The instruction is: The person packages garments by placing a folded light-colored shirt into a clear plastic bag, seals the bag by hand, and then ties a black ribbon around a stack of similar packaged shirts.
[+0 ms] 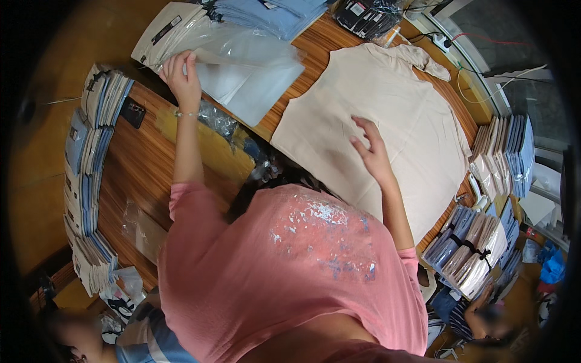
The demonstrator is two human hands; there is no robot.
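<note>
1. Cream garment (417, 121) lay spread on bench (315, 57), right of clear bags (257, 91).
2. Left hand (177, 71) at bags' edge; couldn't tell if grip pinched. Right hand (370, 145): grip spread over garment, contact unclear.
3. Risk: slick bags could cling, come up doubled; a dragging palm could crease cloth.
4. Sleeve (428, 62) pointed far right; body near-square, long axis unclear.

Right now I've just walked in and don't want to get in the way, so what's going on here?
A person in a pink top has their left hand at the edge of some clear plastic bags; whether its grip has closed on one is hard to tell. Their open right hand is over a cream shirt, spread out on the wooden table. Folded garments stand in rows at the left and right.
</note>
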